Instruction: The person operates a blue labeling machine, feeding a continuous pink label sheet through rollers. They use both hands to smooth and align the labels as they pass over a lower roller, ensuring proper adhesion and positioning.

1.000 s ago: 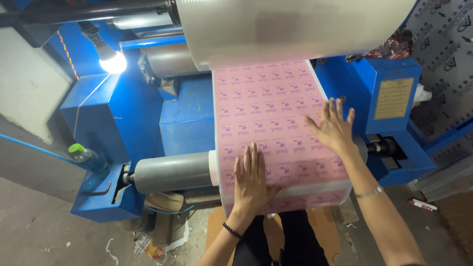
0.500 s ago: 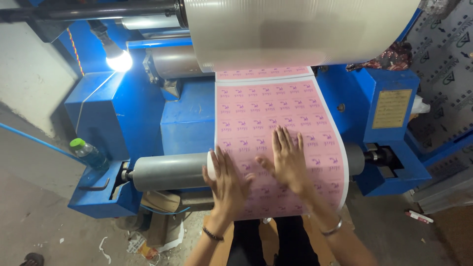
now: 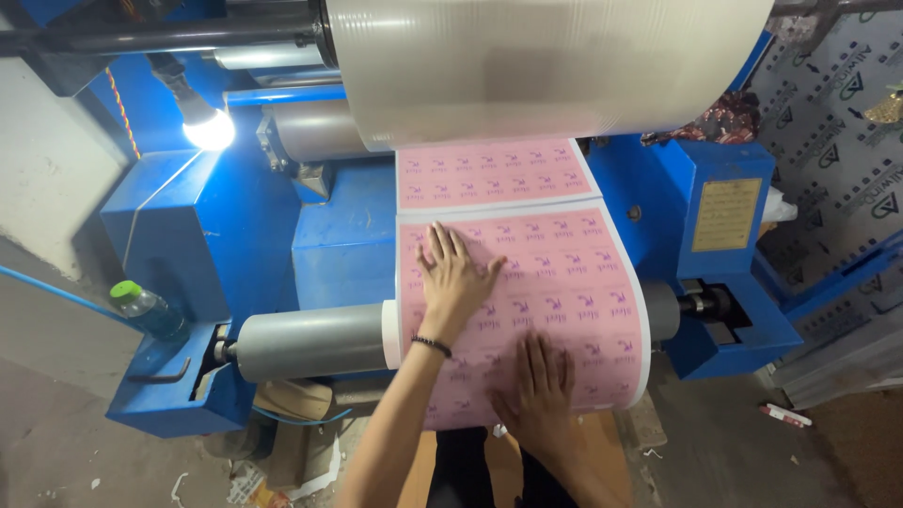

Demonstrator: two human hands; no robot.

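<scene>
A pink printed sheet (image 3: 574, 273) with rows of small purple marks lies over the grey roller (image 3: 310, 341) of a blue machine (image 3: 216, 235). My left hand (image 3: 453, 278) presses flat on the sheet's upper left part, fingers spread, a dark band on the wrist. My right hand (image 3: 541, 390) lies flat on the sheet's lower middle, near its bottom edge. Above, a second pink sheet (image 3: 494, 174) comes out from under a large roll of clear film (image 3: 546, 66). A white seam separates the two sheets.
A lit bulb (image 3: 209, 129) glares at the upper left. A green-capped bottle (image 3: 146, 309) stands on the machine's left ledge. A yellow plate (image 3: 724, 214) is on the right housing. Paper scraps and cardboard (image 3: 292, 452) lie on the floor below; patterned grey sheets (image 3: 837, 141) lean at right.
Both hands have slid left across the pink sheet. My left hand moved up to its upper left part; my right hand dropped from the upper right to the lower middle.
</scene>
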